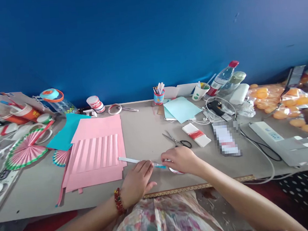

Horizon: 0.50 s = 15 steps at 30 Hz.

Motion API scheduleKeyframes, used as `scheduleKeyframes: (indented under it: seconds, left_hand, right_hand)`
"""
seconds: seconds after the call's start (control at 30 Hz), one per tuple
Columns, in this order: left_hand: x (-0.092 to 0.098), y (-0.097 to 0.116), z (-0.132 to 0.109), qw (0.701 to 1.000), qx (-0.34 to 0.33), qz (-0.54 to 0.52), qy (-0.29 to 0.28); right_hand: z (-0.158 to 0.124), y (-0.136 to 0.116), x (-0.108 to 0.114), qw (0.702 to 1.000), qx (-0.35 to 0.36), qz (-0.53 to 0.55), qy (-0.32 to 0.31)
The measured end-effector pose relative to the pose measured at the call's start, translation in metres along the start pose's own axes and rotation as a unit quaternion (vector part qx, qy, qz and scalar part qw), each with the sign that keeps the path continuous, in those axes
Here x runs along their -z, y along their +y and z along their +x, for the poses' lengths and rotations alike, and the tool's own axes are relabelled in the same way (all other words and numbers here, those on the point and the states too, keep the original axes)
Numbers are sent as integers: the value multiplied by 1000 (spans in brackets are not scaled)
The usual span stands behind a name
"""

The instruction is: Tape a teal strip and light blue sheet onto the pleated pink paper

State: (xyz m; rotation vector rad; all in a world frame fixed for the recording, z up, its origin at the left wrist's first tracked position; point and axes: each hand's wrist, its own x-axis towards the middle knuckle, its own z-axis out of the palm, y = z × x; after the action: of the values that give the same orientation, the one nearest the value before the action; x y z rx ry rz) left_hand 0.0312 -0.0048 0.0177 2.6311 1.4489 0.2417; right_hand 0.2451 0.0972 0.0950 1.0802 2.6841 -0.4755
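A narrow pale strip (129, 160) lies slantwise on the table, its right part bluish. My left hand (138, 179) rests flat on it, fingers stretched out and pressing it down. At the strip's right end my right hand (179, 159) is closed, thumb and fingers pinched together. Beneath that hand shows the edge of a white round thing, apparently a roll of tape (176, 171), mostly hidden by the fingers. Scissors (176, 139) lie just beyond my right hand. Left of my left hand is a pleated pink paper (96, 153) on pink sheets (98, 127).
Pale blue paper (183, 109), a white card stack with red thread (196, 135), a phone (227, 139) and cables lie rightward. A pen cup (159, 97), a paper cup (200, 91) and a bottle (222, 79) stand along the wall. Paper fans (26, 150) lie left.
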Motion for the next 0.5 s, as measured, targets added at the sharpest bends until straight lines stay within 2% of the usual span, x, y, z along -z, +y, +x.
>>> scheduleKeyframes:
  seconds: [0.17, 0.4, 0.5]
  left_hand:
    - [-6, -5, -5, 999, -23, 23, -2]
    - [-4, -5, -6, 998, -38, 40, -9]
    - [-2, -4, -5, 998, -33, 43, -11]
  right_hand:
    - [-9, 5, -8, 997, 71, -20, -10]
    - [-23, 1, -10, 994, 59, -77, -46]
    - [-27, 1, -14, 994, 59, -79, -40]
